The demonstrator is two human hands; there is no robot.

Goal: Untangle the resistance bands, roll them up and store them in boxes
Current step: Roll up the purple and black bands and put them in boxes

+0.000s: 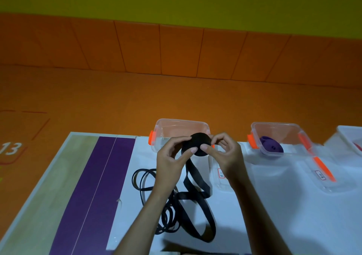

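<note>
Both hands hold a half-rolled black resistance band (197,144) above the table, in front of an empty clear box with orange clips (181,126). My left hand (172,160) pinches the roll from the left, and my right hand (225,154) grips it from the right. The band's loose tail (197,201) hangs down and loops over the white sheet. A thinner black band (145,180) lies coiled in several loops by my left forearm. A second clear box (278,129) holds a rolled purple band (271,147).
Two clear lids with orange clips and labels lie flat: one (220,178) under my right wrist, another (323,176) at the right. A third box (350,137) is cut off at the right edge. A purple mat (92,196) covers the table's left part.
</note>
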